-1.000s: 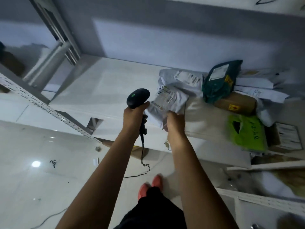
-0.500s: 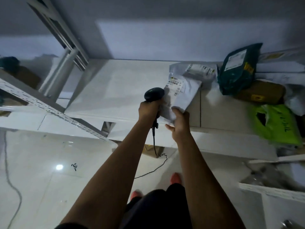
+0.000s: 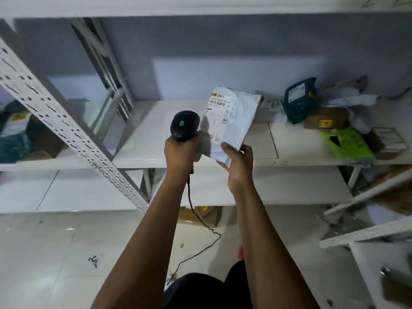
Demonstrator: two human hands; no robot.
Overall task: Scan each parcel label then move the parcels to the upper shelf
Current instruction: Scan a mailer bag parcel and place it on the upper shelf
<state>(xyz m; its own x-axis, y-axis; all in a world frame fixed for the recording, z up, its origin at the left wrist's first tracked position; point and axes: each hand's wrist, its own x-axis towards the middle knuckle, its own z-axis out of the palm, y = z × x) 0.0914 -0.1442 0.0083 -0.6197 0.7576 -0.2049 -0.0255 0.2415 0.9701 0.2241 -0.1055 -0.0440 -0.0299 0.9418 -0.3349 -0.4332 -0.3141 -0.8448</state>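
My right hand [image 3: 237, 161] grips the lower edge of a white poly-mailer parcel [image 3: 239, 117] and holds it upright above the white shelf [image 3: 151, 139], its barcode label facing me. My left hand [image 3: 180, 152] grips a black handheld scanner [image 3: 184, 124] with a green light, close to the left of the parcel. More parcels lie at the shelf's right: a dark teal bag [image 3: 299, 101], a brown box [image 3: 326, 118], a lime-green bag [image 3: 347, 142] and white mailers [image 3: 354, 100]. The upper shelf's edge [image 3: 200, 7] runs along the top of the view.
A perforated steel upright [image 3: 60, 121] slants across the left. The scanner's cable [image 3: 200, 224] hangs to the tiled floor. A cardboard box [image 3: 200, 216] sits under the lowest shelf. Another rack [image 3: 367, 233] stands at the right, and bagged goods [image 3: 15, 134] fill the left bay.
My right hand has lifted the white parcel off the shelf and tipped it upright. The scanner has stayed beside it. The view has tilted up, bringing the upper shelf edge in.
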